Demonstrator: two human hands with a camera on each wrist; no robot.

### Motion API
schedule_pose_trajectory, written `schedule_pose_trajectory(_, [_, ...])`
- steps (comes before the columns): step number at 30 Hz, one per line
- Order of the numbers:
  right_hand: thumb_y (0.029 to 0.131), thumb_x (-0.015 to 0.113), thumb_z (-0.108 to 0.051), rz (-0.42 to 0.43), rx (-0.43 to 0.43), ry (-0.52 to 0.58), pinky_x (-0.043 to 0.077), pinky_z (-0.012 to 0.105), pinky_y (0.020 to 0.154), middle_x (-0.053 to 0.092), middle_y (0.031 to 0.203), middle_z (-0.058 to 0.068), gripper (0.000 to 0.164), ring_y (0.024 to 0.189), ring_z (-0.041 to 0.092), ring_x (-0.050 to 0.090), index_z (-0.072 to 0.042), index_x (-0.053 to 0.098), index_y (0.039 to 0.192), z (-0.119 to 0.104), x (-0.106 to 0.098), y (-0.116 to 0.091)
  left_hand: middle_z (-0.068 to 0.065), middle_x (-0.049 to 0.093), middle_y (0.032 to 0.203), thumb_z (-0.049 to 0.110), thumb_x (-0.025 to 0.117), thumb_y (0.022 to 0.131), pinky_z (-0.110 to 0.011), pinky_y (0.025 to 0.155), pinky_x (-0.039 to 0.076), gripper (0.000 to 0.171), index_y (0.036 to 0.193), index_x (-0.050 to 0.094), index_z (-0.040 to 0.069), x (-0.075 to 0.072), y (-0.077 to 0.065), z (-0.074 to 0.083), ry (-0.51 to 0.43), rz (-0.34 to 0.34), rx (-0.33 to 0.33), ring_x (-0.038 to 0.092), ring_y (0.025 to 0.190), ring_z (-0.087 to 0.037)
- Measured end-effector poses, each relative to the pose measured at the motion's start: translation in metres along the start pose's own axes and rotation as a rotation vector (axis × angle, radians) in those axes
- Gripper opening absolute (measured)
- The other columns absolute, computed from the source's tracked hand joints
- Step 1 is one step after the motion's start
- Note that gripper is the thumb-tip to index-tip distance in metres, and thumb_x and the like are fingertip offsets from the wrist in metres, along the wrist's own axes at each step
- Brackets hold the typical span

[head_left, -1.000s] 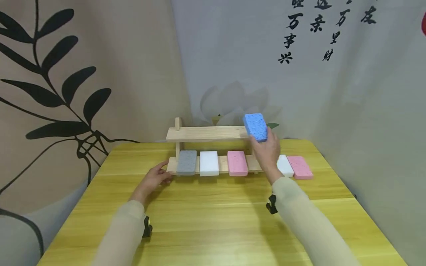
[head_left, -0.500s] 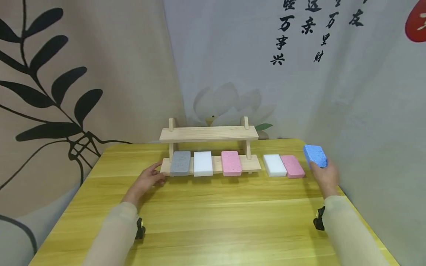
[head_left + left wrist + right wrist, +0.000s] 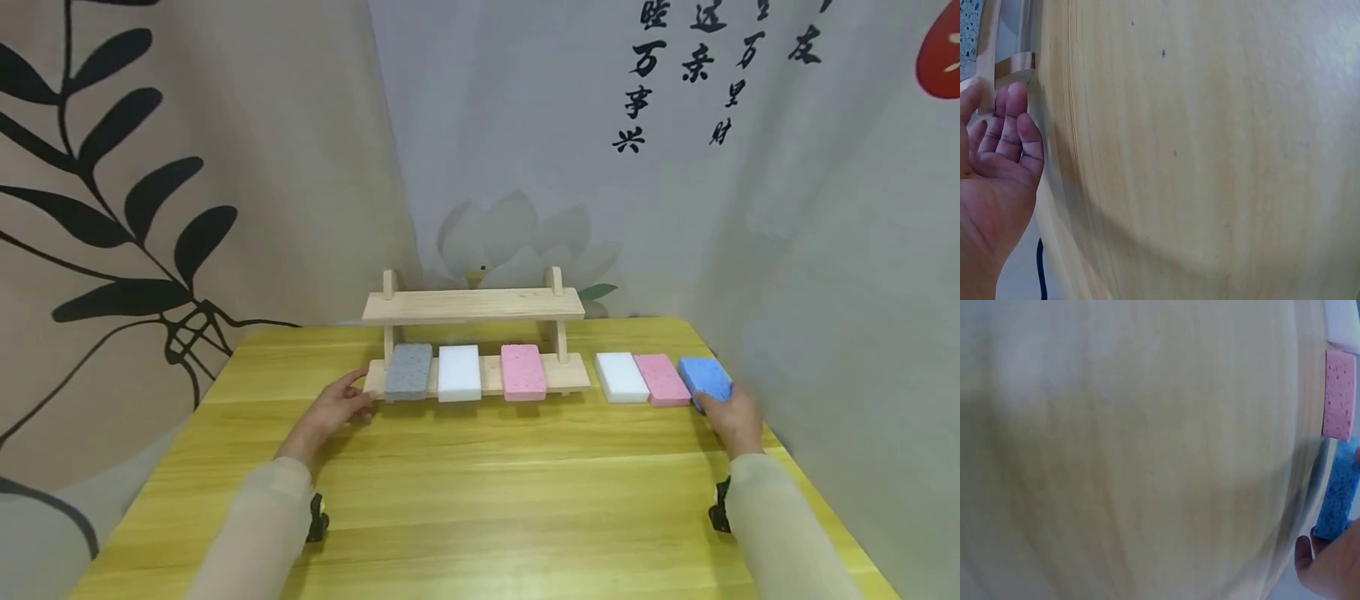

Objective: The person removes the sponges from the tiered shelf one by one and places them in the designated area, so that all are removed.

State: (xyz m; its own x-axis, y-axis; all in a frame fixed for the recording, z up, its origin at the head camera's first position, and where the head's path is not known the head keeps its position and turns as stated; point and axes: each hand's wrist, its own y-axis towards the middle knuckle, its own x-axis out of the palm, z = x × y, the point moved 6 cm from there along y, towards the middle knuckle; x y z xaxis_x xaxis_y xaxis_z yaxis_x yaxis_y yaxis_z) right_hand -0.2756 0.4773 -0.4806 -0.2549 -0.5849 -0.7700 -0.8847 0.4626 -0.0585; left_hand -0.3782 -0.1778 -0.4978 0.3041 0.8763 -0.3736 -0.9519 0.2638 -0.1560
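Right fingers point(image 3: 1303, 555) around the blue sponge point(image 3: 705, 377)

red mark point(image 3: 936, 62) cropped, blue sponge point(image 3: 703, 377) part-hidden

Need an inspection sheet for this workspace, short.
Surface: wood-grain table; small dark specks in the left wrist view.
Job's things: wooden two-tier rack, lower tier bearing gray sponge, white sponge, pink sponge; right of it, in a row, second white sponge, second pink sponge, blue sponge.
Clutter: nothing seen.
Grips: right hand holds the blue sponge; left hand touches the rack's lower left end, firmness of grip unclear.
Cables: dark curved line beside the table, left wrist view; cable or print, cannot tell.
Surroundings: backdrop with dark plant print and black lettering.
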Motion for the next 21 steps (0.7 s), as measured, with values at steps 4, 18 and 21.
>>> schedule_pose_trajectory(4, [0.099,0.053,-0.038,-0.07,0.028,-0.006,0.018,0.062,0.113,0.013,0.149,0.045,0.09,0.138,0.058,0.016,0.022,0.005,0.146,0.0,0.008,0.003,-0.027,0.061,0.117,0.019,0.057,0.103,-0.04,0.087,0.054,0.066,0.157,0.021,0.004,0.0,0.0,-0.001,0.003,0.006,0.003,0.066,0.091,-0.026])
schedule_pose_trajectory(18, [0.1,0.051,-0.041,0.12,-0.063,0.089,0.023,0.063,0.111,0.026,0.15,0.038,0.08,0.138,0.055,0.024,0.013,0.02,0.151,-0.035,-0.003,0.008,-0.025,0.062,0.113,0.015,0.056,0.103,-0.04,0.085,0.055,0.066,0.157,0.02,0.003,0.002,0.003,0.0,-0.007,0.004,0.007,0.066,0.09,-0.028])
schedule_pose_trajectory(21, [0.1,0.052,-0.04,0.114,-0.097,0.143,0.021,0.061,0.113,0.024,0.153,0.035,0.079,0.14,0.052,0.021,0.01,0.02,0.152,-0.057,0.001,0.013,-0.025,0.062,0.113,0.016,0.056,0.103,-0.041,0.085,0.054,0.067,0.157,0.02,0.003,0.0,0.002,0.0,0.0,0.005,0.007,0.066,0.091,-0.029])
